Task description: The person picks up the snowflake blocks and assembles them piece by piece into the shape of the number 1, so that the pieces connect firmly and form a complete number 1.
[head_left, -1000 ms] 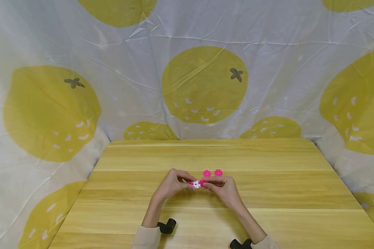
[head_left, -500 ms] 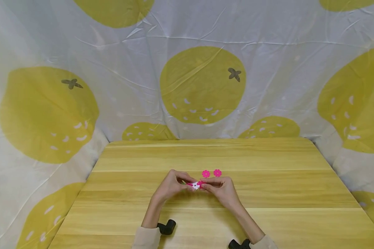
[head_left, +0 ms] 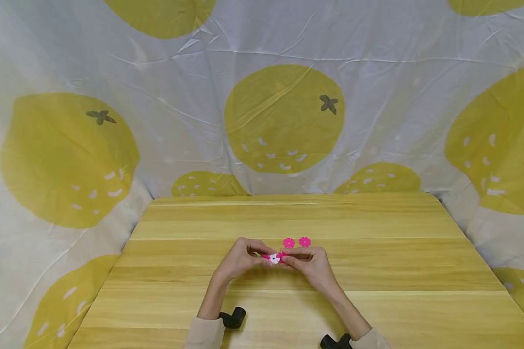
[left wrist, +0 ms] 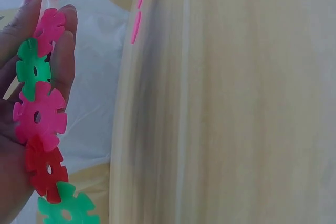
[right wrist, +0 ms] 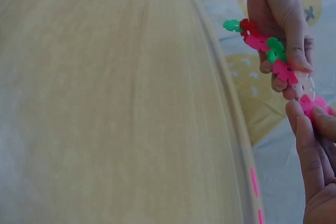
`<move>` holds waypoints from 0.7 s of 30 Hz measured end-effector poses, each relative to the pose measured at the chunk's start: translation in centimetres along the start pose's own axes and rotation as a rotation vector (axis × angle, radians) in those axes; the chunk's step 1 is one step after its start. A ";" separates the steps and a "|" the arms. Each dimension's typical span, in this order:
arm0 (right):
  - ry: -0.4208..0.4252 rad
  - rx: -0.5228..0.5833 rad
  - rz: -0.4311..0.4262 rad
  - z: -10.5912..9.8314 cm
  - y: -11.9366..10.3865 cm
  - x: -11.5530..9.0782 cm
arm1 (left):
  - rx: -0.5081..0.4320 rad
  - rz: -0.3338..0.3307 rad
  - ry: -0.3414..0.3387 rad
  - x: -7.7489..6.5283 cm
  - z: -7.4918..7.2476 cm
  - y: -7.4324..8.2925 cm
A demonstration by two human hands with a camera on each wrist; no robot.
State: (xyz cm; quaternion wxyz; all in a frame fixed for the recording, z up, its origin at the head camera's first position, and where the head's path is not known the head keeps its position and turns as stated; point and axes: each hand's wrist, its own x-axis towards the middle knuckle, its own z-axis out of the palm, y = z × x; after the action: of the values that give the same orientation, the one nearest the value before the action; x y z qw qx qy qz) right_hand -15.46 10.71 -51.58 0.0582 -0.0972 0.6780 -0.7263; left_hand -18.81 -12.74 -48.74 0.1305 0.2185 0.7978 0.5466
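My left hand [head_left: 237, 258] pinches a chain of interlocked plastic snowflake discs near its white disc [head_left: 273, 259]. From there the chain trails along the palm in the left wrist view, with a pink disc [left wrist: 55, 109], a red disc [left wrist: 35, 170] and a green disc [left wrist: 79, 205] at the far end. Thumb and fingers of my right hand [head_left: 313, 266] pinch the pink disc [right wrist: 308, 103] at the other end, which meets the white disc. How deep their slots sit together is too small to tell. Both hands are above the table.
Two loose pink discs, one left [head_left: 288, 243] and one right [head_left: 304, 242], lie on the wooden table [head_left: 375, 261] just beyond the hands. Black wrist mounts [head_left: 233, 318] show by both sleeves. A lemon-patterned cloth [head_left: 183, 121] hangs behind the table.
The white disc tilted a little, then came partly back, as both hands kept their pinch on the chain. The hands have barely moved; the loose pink discs lie as before.
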 end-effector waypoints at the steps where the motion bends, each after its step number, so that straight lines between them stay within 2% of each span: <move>1: -0.003 0.005 -0.001 0.0 0.0 0.0 | 0.006 0.000 -0.001 0.0 0.0 0.0; 6: -0.018 0.026 -0.006 -0.2 0.1 0.1 | 0.039 0.000 -0.030 0.0 -0.1 0.0; 12: -0.041 0.076 0.051 -0.2 -0.2 0.2 | 0.085 -0.006 -0.071 0.0 0.0 0.3; 21: -0.027 0.119 0.122 -0.2 -0.4 0.0 | 0.121 0.034 -0.025 -0.2 0.1 0.7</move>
State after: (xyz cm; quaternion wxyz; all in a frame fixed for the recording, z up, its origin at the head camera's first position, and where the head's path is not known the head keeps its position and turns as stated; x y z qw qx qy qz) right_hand -15.52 10.90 -51.23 0.1170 -0.0619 0.6375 -0.7590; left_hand -18.46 -12.51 -48.13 0.1176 0.2466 0.8239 0.4965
